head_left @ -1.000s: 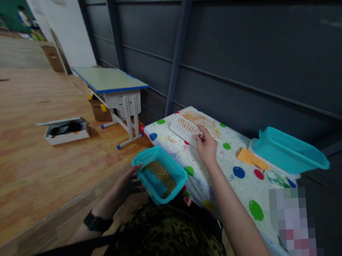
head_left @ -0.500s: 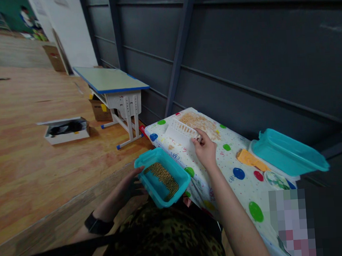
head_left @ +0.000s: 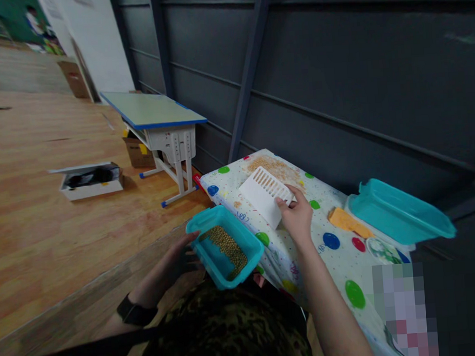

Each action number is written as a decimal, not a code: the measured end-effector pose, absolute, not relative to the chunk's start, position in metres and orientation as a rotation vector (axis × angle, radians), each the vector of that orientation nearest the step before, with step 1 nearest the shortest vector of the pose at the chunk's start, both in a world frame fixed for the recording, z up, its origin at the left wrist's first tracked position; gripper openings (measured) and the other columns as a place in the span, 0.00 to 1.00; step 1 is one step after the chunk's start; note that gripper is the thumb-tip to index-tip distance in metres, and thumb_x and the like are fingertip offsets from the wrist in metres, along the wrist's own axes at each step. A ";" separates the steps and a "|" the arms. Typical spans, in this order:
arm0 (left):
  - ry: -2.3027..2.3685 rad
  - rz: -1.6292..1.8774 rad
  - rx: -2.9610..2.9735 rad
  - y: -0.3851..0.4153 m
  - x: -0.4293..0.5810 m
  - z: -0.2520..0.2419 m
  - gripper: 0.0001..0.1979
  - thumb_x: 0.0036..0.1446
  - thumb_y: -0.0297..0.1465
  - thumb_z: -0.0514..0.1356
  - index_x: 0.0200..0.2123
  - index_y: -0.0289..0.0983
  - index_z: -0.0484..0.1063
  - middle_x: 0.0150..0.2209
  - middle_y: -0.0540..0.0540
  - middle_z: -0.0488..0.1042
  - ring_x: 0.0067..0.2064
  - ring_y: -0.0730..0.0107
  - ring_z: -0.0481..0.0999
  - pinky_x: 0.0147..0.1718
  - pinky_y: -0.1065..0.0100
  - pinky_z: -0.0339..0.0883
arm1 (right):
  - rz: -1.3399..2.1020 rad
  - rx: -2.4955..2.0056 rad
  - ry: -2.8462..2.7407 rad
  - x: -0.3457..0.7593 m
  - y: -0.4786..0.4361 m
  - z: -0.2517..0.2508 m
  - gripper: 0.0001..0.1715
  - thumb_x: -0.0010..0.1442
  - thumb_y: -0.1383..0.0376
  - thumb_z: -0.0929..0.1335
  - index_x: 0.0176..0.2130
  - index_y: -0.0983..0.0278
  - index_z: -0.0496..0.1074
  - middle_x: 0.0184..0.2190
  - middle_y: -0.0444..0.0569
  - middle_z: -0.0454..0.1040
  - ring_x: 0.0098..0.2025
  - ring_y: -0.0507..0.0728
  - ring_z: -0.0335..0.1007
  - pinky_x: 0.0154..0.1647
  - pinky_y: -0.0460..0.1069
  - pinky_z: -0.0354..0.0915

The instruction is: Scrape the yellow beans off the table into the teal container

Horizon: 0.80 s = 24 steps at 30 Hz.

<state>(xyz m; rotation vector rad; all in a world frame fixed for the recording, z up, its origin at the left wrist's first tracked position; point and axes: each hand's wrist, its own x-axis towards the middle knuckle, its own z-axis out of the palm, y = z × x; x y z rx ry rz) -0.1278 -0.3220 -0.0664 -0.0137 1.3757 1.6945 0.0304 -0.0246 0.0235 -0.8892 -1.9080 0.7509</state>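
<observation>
My left hand [head_left: 182, 258] grips the left side of a teal plastic tub [head_left: 248, 242], its thumb on the rim and the other fingers along the outer wall. Small round yellowish-green beans [head_left: 226, 246] lie in a band across the tub's bottom. The tub is at the near edge of the table. My right hand [head_left: 297, 212] is closed on the right edge of a white slotted plastic piece [head_left: 263, 195], perhaps a scoop or basket, held tilted over the table. Behind it, pale tan grains or beans [head_left: 267, 162] are spread on the patterned tablecloth [head_left: 307, 249].
On the table's right stand another teal tub [head_left: 398, 210] and an orange cloth [head_left: 348, 222]. A dark panelled wall [head_left: 338, 111] runs along the back. To the left are a school desk [head_left: 155, 110] and an open white box [head_left: 93, 182] on the floor. A person [head_left: 35, 24] is far off.
My right hand has moved slightly right and toward me, tipping the white slotted piece so its broad face shows. My left hand and the tub have hardly moved.
</observation>
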 end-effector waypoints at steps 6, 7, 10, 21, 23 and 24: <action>1.407 1.683 0.012 -0.322 -0.134 -0.071 0.32 0.56 0.56 0.79 0.51 0.36 0.84 0.44 0.40 0.85 0.39 0.55 0.87 0.36 0.58 0.84 | 0.899 -0.969 -1.737 0.068 -0.033 0.006 0.41 0.56 0.45 0.76 0.61 0.65 0.84 0.28 0.46 0.82 0.26 0.60 0.73 0.29 0.52 0.66; 1.418 1.678 0.012 -0.322 -0.134 -0.071 0.31 0.58 0.55 0.78 0.52 0.37 0.84 0.45 0.40 0.86 0.39 0.55 0.87 0.37 0.58 0.85 | 0.940 -0.980 -1.716 0.073 -0.034 0.003 0.42 0.55 0.44 0.77 0.60 0.65 0.84 0.30 0.48 0.83 0.26 0.61 0.75 0.30 0.52 0.67; 1.433 1.669 0.005 -0.322 -0.135 -0.068 0.27 0.64 0.52 0.75 0.53 0.37 0.83 0.45 0.39 0.85 0.40 0.55 0.87 0.37 0.58 0.86 | 1.060 -0.983 -1.665 0.083 -0.037 -0.003 0.42 0.51 0.43 0.80 0.57 0.64 0.84 0.36 0.52 0.87 0.29 0.62 0.79 0.31 0.53 0.71; 1.358 1.648 0.008 -0.329 -0.149 -0.076 0.33 0.56 0.54 0.82 0.53 0.38 0.83 0.44 0.42 0.83 0.43 0.51 0.87 0.43 0.52 0.90 | 1.119 -0.978 -1.656 0.091 -0.058 -0.003 0.41 0.54 0.43 0.81 0.58 0.65 0.84 0.37 0.56 0.90 0.31 0.65 0.83 0.29 0.54 0.74; 1.349 1.638 0.000 -0.329 -0.149 -0.077 0.35 0.50 0.56 0.84 0.51 0.38 0.83 0.43 0.43 0.83 0.44 0.50 0.87 0.43 0.52 0.90 | 1.115 -0.978 -1.657 0.093 -0.065 -0.004 0.42 0.56 0.42 0.81 0.59 0.65 0.84 0.38 0.56 0.91 0.32 0.65 0.84 0.30 0.54 0.75; 1.351 1.637 -0.009 -0.328 -0.149 -0.077 0.36 0.48 0.57 0.85 0.49 0.39 0.83 0.42 0.44 0.83 0.43 0.50 0.87 0.42 0.52 0.90 | 1.136 -0.974 -1.656 0.094 -0.068 -0.004 0.42 0.56 0.42 0.81 0.60 0.65 0.84 0.38 0.56 0.91 0.33 0.66 0.85 0.31 0.55 0.76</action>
